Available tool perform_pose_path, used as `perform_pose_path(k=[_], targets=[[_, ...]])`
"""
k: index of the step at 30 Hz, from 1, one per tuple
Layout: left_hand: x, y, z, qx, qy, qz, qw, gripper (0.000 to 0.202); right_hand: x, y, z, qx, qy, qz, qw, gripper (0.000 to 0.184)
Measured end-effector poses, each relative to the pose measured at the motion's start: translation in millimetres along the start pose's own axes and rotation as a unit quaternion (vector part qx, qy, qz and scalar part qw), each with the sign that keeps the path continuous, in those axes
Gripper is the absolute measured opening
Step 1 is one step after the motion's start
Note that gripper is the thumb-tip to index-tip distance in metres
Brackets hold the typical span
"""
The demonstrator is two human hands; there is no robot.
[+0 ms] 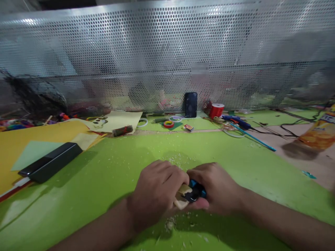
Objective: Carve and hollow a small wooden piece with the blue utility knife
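l hand (155, 194) grips pale cream wood-like block (181, 203); r hand (218, 188) grips blue-black cutter (196, 190). step: prob mid-shaving, pale chips (170, 223) about. nxt: blade clear of l hand.

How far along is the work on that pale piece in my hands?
Some cutting looks done: pale shavings lie scattered on the green mat. In hand: the left hand grips the pale piece, and the right hand holds a blue tool against it. How much is left I cannot tell, because the hands hide most of the piece.
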State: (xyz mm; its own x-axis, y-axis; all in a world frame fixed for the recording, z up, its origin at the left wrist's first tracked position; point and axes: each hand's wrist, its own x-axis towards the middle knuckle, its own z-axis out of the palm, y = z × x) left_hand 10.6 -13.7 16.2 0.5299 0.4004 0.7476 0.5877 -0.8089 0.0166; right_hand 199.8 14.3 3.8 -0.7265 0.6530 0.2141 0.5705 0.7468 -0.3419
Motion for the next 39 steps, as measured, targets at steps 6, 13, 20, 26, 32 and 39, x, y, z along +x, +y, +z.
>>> perform_pose_path(k=[6, 13, 20, 26, 32, 39], targets=[[-0.1, 0.3, -2.0, 0.021, -0.008, -0.007, 1.0, 0.037, -0.9, -1.0, -1.3, -0.019, 0.002, 0.009, 1.0, 0.022], [-0.7, -1.5, -3.3, 0.024, -0.016, 0.009, 1.0, 0.034, 0.7, -0.7, -1.5, -0.018, -0.011, 0.017, 1.0, 0.022], [1.5, -1.7, -4.0, 0.031, -0.021, 0.023, 0.999, 0.034, 0.2, -2.8, -3.9, -0.011, -0.029, 0.021, 0.999, 0.016], [3.2, -1.3, -4.5, 0.045, -0.016, 0.043, 0.998, 0.039, 2.5, -2.7, -6.2, -0.014, -0.059, 0.025, 0.998, 0.02], [3.5, -1.4, -3.0, 0.059, -0.029, 0.058, 0.996, 0.036, 3.2, -2.7, -8.2, -0.035, -0.076, 0.015, 0.996, 0.01], [2.9, -0.6, 0.1, 0.081, -0.033, 0.065, 0.994, 0.034, 5.8, -6.2, -9.6, -0.068, -0.092, 0.05, 0.992, 0.012]])
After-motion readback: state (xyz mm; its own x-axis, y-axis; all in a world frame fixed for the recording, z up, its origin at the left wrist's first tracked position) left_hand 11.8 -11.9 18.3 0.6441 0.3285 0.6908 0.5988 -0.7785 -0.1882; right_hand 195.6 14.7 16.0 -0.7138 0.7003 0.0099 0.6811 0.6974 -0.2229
